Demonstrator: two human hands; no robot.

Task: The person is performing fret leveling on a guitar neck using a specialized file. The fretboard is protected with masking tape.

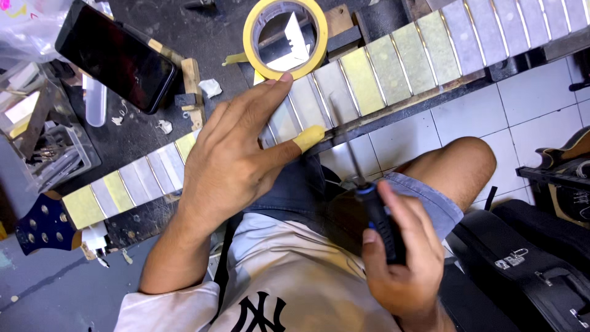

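A guitar neck (381,67) lies across the dark workbench, its fretboard covered in yellow and pale tape strips between the frets. Its dark blue headstock (44,226) sits at the lower left. My left hand (236,154) rests spread on the middle of the neck, with yellow tape wrapped on the thumb tip. My right hand (402,258) grips the black and blue handle of a thin tool (356,169), whose metal shaft points up at the fretboard near my left thumb.
A roll of yellow masking tape (286,38) sits just above the neck. A black phone (115,56) lies at the upper left beside a clear box of small tools (46,154). A black case (522,264) stands on the white tiled floor at right.
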